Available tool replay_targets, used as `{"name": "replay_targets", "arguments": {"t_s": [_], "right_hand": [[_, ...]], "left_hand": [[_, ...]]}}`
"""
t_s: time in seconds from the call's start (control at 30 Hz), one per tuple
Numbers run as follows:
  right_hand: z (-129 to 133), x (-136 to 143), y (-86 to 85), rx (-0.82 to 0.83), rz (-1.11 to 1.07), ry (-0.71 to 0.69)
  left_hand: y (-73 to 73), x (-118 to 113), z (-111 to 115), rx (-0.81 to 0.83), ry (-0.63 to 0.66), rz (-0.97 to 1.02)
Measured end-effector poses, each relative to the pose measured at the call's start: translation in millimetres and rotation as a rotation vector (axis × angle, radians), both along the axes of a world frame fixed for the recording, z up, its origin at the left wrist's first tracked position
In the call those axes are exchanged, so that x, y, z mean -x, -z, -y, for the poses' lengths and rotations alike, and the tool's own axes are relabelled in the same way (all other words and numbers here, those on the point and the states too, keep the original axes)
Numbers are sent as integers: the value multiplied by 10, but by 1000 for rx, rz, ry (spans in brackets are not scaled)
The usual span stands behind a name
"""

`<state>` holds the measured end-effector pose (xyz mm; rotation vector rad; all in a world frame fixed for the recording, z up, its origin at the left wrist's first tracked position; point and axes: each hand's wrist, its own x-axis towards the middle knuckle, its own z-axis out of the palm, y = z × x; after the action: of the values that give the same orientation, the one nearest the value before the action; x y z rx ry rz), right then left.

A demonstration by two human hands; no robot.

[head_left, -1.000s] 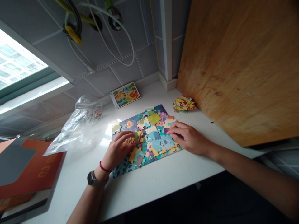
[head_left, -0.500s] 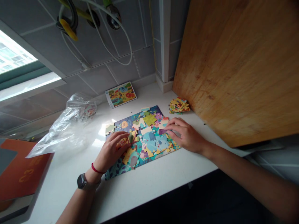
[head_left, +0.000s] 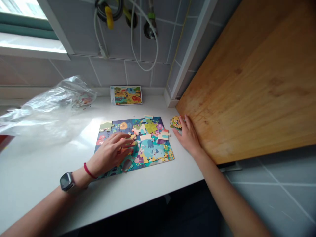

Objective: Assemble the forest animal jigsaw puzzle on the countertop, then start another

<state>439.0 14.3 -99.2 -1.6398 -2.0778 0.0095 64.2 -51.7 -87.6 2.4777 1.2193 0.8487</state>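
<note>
My left hand (head_left: 112,152) lies over the left part of a jigsaw puzzle (head_left: 161,156), its fingers bent and apart above loose pieces. It partly hides what lies beneath, including a reddish piece. My right hand (head_left: 188,136) reaches to a pile of puzzle pieces (head_left: 175,122) beside the wooden panel, thumb and fingers spread at its near and right sides. On the dark blue and teal puzzle, several pieces lie loose on top: a blue elephant section (head_left: 148,148), a green piece (head_left: 151,127) and a pale piece (head_left: 164,135) at the right edge.
A picture card (head_left: 127,95) of animals leans against the back wall. To the left, a clear plastic bag (head_left: 59,105) lies on the white counter (head_left: 148,191). A large wooden panel (head_left: 249,82) bounds the right side. Cables (head_left: 157,49) hang from the tiled wall.
My right hand has left the right edge of the puzzle and moved to the pile of pieces. My left hand stays over the puzzle with its fingers more spread. The view has turned.
</note>
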Motion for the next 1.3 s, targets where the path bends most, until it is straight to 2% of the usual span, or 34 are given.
{"name": "replay_targets", "arguments": {"t_s": [0.13, 0.27, 0.4, 0.67, 0.8, 0.93, 1.13, 1.3], "right_hand": [[-106, 139, 14, -23, 78, 98], [-89, 255, -9, -86, 53, 148], [97, 284, -33, -108, 7, 135], [753, 201, -65, -62, -42, 106], [996, 104, -15, -51, -73, 65], [1127, -9, 56, -82, -104, 20], [1280, -90, 71, -28, -70, 0], [1178, -117, 118, 43, -57, 9]], "left_hand": [[17, -42, 37, -30, 50, 30], [51, -29, 36, -47, 62, 43], [80, -9, 6, -59, 69, 82], [109, -12, -25, -94, 99, 109], [88, -24, -11, -90, 105, 112], [60, -27, 1, -56, 122, 83], [54, -23, 0, -55, 116, 101], [59, -44, 11, -53, 121, 83]]}}
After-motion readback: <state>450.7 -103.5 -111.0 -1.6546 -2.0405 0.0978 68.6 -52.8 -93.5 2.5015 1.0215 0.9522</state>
